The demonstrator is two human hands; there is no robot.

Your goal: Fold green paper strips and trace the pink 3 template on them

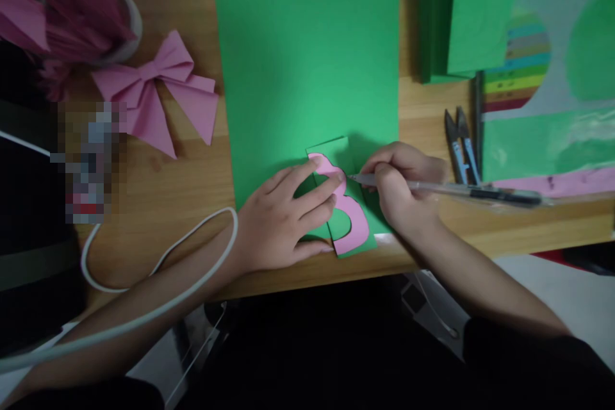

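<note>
A pink paper cutout with a curved, wavy outline lies on a narrow green paper strip, near the front edge of the wooden table. Beneath the strip is a large green paper sheet. My left hand lies over the cutout with its fingers spread, fingertips pressing on the pink paper. In my right hand is a pen, pinched near its point. The tip meets the strip close to the cutout's right edge.
A pink paper bow lies at the left, near a pink bundle. A white cable loops across my left forearm. Thread snips, green folded paper and a packet of coloured paper are at the right.
</note>
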